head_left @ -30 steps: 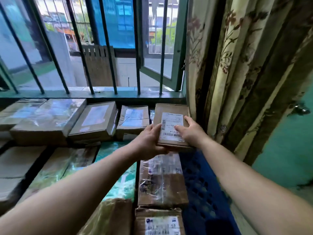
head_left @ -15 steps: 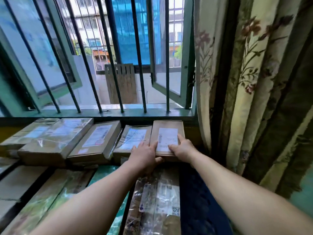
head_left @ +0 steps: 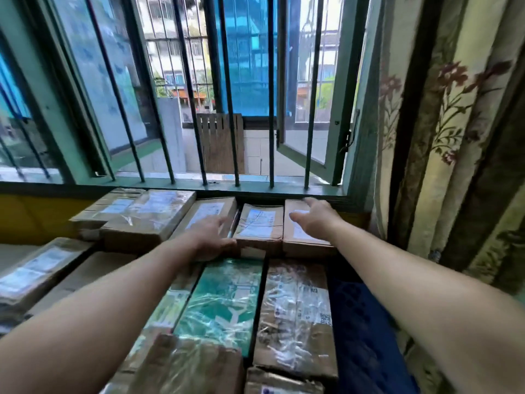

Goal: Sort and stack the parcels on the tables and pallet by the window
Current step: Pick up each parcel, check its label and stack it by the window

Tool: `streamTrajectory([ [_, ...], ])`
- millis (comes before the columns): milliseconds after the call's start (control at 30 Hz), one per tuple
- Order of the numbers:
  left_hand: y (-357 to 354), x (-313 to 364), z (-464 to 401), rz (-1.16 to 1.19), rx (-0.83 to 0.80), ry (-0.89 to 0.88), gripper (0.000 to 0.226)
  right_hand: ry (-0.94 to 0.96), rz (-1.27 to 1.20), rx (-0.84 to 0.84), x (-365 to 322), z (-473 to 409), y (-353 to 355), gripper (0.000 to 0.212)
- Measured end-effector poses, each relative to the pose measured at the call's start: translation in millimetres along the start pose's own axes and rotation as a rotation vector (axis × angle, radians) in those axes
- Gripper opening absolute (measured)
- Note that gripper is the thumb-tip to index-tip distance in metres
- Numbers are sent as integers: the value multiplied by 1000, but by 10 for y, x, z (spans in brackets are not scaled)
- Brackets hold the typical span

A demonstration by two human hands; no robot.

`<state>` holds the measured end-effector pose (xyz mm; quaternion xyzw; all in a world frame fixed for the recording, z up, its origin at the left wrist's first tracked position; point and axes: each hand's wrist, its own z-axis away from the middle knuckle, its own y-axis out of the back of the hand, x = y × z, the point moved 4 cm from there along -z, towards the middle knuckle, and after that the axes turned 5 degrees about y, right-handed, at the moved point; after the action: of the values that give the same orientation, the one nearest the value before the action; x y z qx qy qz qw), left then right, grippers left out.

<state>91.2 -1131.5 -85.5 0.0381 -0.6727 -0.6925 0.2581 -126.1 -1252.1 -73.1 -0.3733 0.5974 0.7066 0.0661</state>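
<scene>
A small brown parcel with a white label lies at the right end of the row under the window sill. My right hand hovers over it with fingers spread and holds nothing. My left hand reaches over the flat brown parcel two places to the left, fingers loosely extended, beside the middle labelled parcel. Whether it touches either one I cannot tell. A green film-wrapped parcel and a taped brown parcel lie nearer to me.
More taped cardboard parcels fill the left of the row, and flat ones lie at the far left. A blue plastic pallet shows at the right. Window bars and a flowered curtain stand behind.
The small brown parcel was carried forward and set down at the row's right end. Both hands have let go of it; the left has moved left and the right has lifted above it.
</scene>
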Motion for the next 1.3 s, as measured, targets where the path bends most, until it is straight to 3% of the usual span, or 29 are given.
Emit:
streamTrajectory([
  [100,250,-453,369,30,15,11,77,41,27,8,-491,267,-100,71],
  [267,567,-1338,1119,87,79,2,57,135,56,-6,-1470,731,-651,72],
  [400,779,-2174,1798,62,114,91,72,249,75,-69,-2421,1108,-1277,72],
  [700,1201,-3951,2863,174,248,344,74,599,39,-247,-4410,1760,-2641,69],
  [967,1341,-5241,2992,195,264,540,74,753,-5,-387,-5495,1639,-3788,66],
  [1300,1630,-6627,2826,247,252,756,74,741,-68,-553,-6565,1199,-4817,57],
])
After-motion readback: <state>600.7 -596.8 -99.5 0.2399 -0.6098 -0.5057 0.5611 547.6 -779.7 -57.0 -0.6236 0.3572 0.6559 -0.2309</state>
